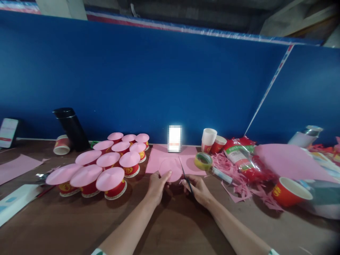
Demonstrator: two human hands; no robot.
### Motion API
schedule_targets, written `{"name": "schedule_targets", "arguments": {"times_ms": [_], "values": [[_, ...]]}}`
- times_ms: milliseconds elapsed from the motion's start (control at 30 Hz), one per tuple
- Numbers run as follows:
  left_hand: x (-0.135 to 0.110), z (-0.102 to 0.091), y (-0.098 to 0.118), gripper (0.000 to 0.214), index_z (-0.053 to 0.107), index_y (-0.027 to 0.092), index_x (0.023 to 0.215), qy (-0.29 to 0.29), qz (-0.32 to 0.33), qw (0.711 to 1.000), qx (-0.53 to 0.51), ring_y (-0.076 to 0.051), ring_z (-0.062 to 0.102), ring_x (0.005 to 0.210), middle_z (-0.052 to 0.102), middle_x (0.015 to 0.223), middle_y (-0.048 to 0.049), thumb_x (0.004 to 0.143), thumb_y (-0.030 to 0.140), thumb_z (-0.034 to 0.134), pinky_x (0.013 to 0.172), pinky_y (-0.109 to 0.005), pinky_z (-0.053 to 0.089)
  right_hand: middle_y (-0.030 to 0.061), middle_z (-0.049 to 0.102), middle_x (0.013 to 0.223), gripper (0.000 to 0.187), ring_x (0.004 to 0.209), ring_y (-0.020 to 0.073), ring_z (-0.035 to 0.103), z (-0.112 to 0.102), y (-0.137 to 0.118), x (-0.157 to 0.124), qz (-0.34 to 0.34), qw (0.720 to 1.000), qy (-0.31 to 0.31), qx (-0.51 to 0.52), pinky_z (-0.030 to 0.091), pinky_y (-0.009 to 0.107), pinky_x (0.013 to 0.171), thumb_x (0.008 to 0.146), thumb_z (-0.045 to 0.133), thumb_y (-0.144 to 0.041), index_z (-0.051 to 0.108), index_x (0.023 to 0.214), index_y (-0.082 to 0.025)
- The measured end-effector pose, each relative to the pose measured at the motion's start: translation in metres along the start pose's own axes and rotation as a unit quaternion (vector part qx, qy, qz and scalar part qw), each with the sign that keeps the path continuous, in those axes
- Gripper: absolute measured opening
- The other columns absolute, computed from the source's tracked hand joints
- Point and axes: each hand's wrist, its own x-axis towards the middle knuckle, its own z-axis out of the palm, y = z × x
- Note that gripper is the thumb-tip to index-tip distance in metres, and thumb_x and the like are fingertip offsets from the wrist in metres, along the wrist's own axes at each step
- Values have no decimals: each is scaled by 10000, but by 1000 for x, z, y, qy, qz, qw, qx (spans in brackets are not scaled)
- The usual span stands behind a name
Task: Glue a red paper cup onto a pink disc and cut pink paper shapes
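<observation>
Currently pinching a thin, round pink paper disc (175, 166) between both hands, by its near-left edge in the closer left hand (157, 185), and gripping slim dark scissors (184, 173) in the right hand (198, 190), blades angled forward and slightly leftward beside the disc's right edge.

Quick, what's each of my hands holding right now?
Left hand: closed on the pink disc, thumb on top.
Right hand: closed around the scissors.
</observation>
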Motion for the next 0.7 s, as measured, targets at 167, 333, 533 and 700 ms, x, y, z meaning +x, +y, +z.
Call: {"name": "schedule_targets", "arguments": {"times_ms": [167, 333, 533, 700], "values": [[-1, 0, 1, 339, 542, 126, 669, 10, -6, 1000, -2, -68, 485, 412, 541, 498, 27, 553, 390, 721, 378, -164, 353, -26, 519, 528, 396, 449, 80, 446, 0, 0, 1, -4, 1000, -4, -3, 365, 202, 445, 751, 590, -433, 598, 985, -113], [-2, 1, 3, 339, 540, 126, 668, 14, -9, 1000, 2, -63, 471, 400, 525, 481, 34, 551, 388, 721, 379, -164, 350, -38, 505, 512, 392, 438, 74, 432, 0, 1, 1, -2, 1000, -1, 0, 358, 200, 443, 749, 592, -429, 599, 981, -113], [-5, 3, 8, 339, 546, 120, 671, 10, -8, 1000, -5, -59, 460, 398, 534, 494, 30, 557, 387, 720, 378, -166, 346, -35, 510, 515, 406, 445, 80, 443, 0, 1, 0, -1, 1000, 3, -1, 361, 201, 445, 730, 604, -448, 603, 963, -116], [-3, 1, 5, 333, 551, 122, 658, 4, -9, 1000, -2, -59, 450, 383, 534, 479, 29, 552, 383, 726, 370, -165, 334, -22, 537, 536, 377, 469, 85, 465, 1, -5, -1, 8, 1000, -10, 19, 381, 206, 471, 734, 606, -434, 597, 939, -118]]}}
